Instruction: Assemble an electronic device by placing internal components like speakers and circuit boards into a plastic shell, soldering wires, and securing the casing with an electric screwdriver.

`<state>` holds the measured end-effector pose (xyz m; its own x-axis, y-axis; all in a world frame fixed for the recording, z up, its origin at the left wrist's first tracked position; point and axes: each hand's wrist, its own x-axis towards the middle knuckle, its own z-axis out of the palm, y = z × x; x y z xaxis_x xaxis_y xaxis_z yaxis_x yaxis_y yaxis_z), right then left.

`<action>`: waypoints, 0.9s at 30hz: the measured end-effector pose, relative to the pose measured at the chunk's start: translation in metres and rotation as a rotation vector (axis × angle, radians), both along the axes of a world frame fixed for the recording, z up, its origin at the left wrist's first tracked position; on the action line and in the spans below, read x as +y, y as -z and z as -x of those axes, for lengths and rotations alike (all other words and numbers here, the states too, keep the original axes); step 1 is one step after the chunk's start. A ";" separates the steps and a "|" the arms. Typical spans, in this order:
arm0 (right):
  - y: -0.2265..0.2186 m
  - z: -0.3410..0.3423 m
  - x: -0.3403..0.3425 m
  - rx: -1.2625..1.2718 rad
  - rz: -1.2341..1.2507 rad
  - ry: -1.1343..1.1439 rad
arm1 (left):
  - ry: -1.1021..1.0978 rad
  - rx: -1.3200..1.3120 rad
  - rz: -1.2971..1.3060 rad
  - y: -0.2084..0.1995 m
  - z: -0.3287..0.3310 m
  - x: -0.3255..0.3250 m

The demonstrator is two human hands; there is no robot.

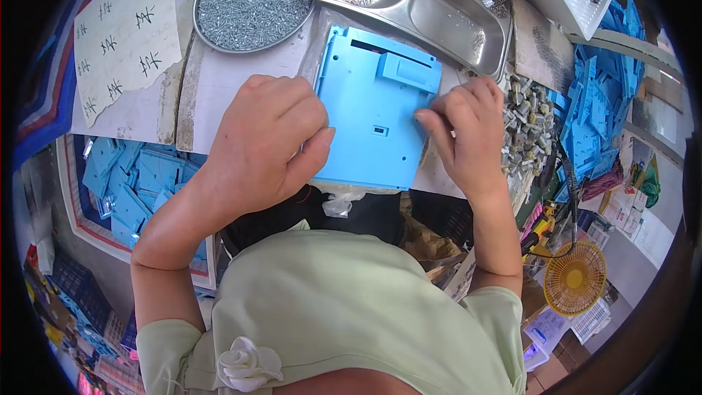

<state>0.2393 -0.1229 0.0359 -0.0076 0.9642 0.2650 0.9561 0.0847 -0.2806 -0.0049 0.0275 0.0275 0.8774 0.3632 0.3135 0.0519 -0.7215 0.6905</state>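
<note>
A light-blue plastic casing [351, 117] lies in front of me on a clear plastic bag, with a long slot and a raised block near its far end and a small rectangular opening in the middle. My left hand [274, 139] is closed at its left edge, thumb along the side and fingers folded. At the right edge my right hand [468, 132] is closed too, its thumb tip over the casing's rim and its other fingers curled. The undersides of both hands are hidden.
Beyond the casing stand a round pan of small metal pins [252, 4] and a steel compartment tray [439, 18]. Metal parts [526, 121] are heaped at right, beside stacked blue casings [596, 102]. A bin [73, 197] of blue pieces sits at lower left. A yellow fan [575, 278] is at lower right.
</note>
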 end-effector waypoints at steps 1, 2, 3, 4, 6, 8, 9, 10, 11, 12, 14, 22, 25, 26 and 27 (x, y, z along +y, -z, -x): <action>0.002 0.000 -0.005 -0.001 0.014 0.017 | -0.001 0.001 0.009 0.001 0.001 0.000; 0.004 0.001 -0.009 -0.002 0.028 0.034 | -0.005 -0.005 0.008 0.002 0.001 -0.001; 0.005 0.002 -0.013 -0.002 0.043 0.054 | -0.005 -0.011 0.007 0.003 0.001 -0.001; 0.004 0.003 -0.013 -0.036 0.061 0.040 | -0.005 -0.017 0.006 0.003 0.001 -0.001; 0.000 0.009 -0.008 -0.102 0.095 0.011 | 0.001 -0.006 0.014 0.003 0.000 -0.003; -0.007 0.013 -0.002 -0.183 0.140 -0.005 | 0.005 -0.001 0.008 0.002 -0.001 -0.005; -0.011 0.013 0.001 -0.222 0.162 -0.017 | 0.004 0.001 0.001 0.001 -0.002 -0.005; -0.015 0.012 0.003 -0.243 0.189 -0.023 | 0.002 0.003 -0.006 -0.001 -0.002 -0.005; -0.018 0.011 0.006 -0.265 0.216 -0.031 | 0.003 -0.007 -0.017 -0.001 -0.002 -0.005; -0.020 0.011 0.007 -0.287 0.244 -0.035 | 0.008 -0.016 -0.026 -0.001 -0.003 -0.005; -0.022 0.007 0.008 -0.207 0.291 -0.038 | 0.008 -0.014 -0.028 -0.003 -0.002 -0.005; -0.010 0.008 -0.025 0.092 0.043 0.058 | -0.006 -0.001 -0.033 -0.002 0.006 -0.003; 0.003 0.028 -0.037 0.225 -0.029 0.076 | -0.024 0.013 -0.025 -0.002 0.006 -0.007; 0.008 0.030 -0.038 0.259 -0.033 0.075 | -0.023 0.023 -0.009 -0.003 0.005 -0.008; 0.012 0.031 -0.037 0.298 -0.038 0.067 | -0.028 0.037 0.004 -0.005 0.005 -0.010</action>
